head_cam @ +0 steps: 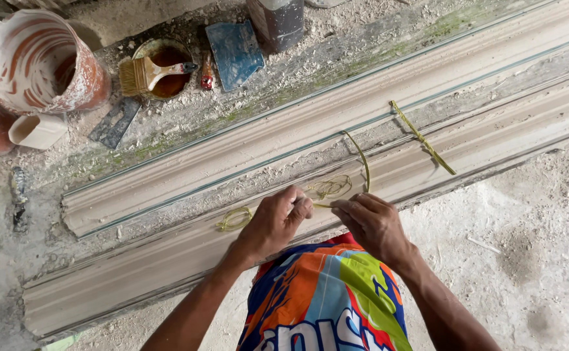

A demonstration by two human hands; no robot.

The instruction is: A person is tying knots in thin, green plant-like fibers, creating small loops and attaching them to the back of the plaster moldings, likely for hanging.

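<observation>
At the top left we see a large bucket (37,62) streaked with rust-red and white, lying tilted with its mouth towards us. Just below it sits a small cream cup (36,130). To its right we find a wide brush (147,73) with pale bristles resting across a round tin (165,64) of brown liquid. Beside the tin lies a blue scraper blade (234,52), and a dark grey can (276,23) stands just past it. A flat dark trowel blade (115,122) lies below the brush. Dusty, crumb-strewn ground (531,260) spreads at lower right.
</observation>
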